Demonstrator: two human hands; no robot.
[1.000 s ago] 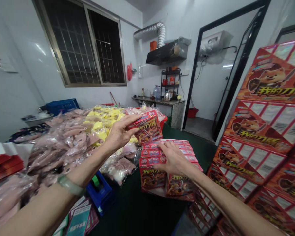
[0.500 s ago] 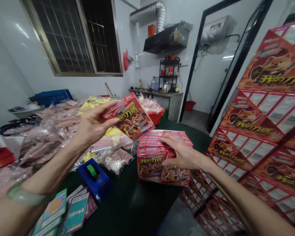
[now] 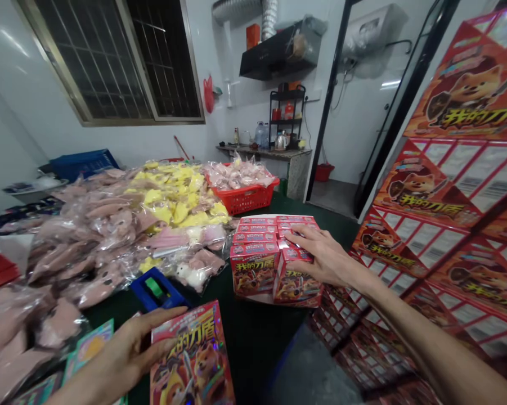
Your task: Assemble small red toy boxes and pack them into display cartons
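Observation:
My left hand (image 3: 141, 340) grips a red printed box (image 3: 198, 360) by its left side, low over the dark green table. The box's front shows yellow lettering and cartoon dogs; its lower part is cut off by the frame. Ahead, an open display carton (image 3: 255, 298) holds small red boxes standing in two rows. My right hand (image 3: 324, 253) is over the right row, fingers behind and thumb in front of the nearest small box (image 3: 297, 287), which leans slightly out of line. A blue tape dispenser (image 3: 156, 289) with green tape sits beyond my left hand.
Bagged pink and yellow plush pieces (image 3: 110, 225) heap up on the left. A red basket (image 3: 248, 197) full of bagged pieces stands behind the carton. Stacked red display boxes (image 3: 430, 191) rise on the right. Colourful cards (image 3: 90, 346) lie by my left forearm.
My left hand has brought the red box down and towards me, from beside the carton to the near table edge. My right hand stays at the carton, where the front right small box now tilts.

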